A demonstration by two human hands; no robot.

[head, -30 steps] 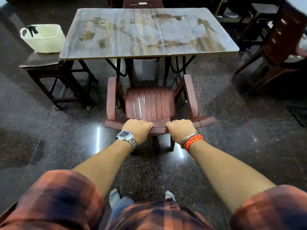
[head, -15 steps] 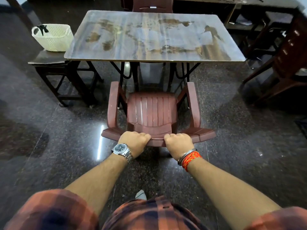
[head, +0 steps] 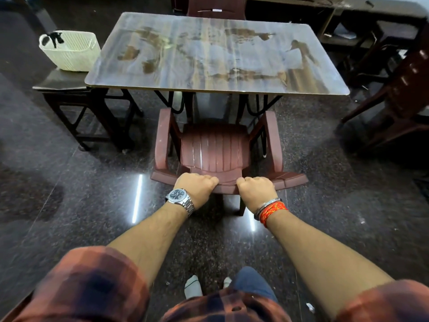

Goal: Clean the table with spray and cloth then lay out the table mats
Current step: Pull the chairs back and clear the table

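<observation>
1. Left hand [head: 196,187] is a fist, its fingers curled tight over the top rail of the chair [head: 214,149] back; right hand [head: 256,190] is clamped on the same rail just beside it, knuckles up
2. The paired grip near the middle of the rail looks chosen so the chair travels straight rather than swinging to one side
3. The chair's seat faces the table [head: 313,89], with the front ends of its armrests under the near edge; I judge it is being shifted to open access to the top
4. The tabletop is bare of things but marked with brown patches and pale streaks, so the wiping seems not yet done
5. A white basket [head: 69,52] stands on a dark stool [head: 60,82] just beside the table's left side; something black shows at its rim, contents otherwise hidden
6. No spray, cloth or mats can be made out; they may lie in the basket, but that cannot be told
7. Other chairs stand at the far side and to the right, well apart from the hands
</observation>
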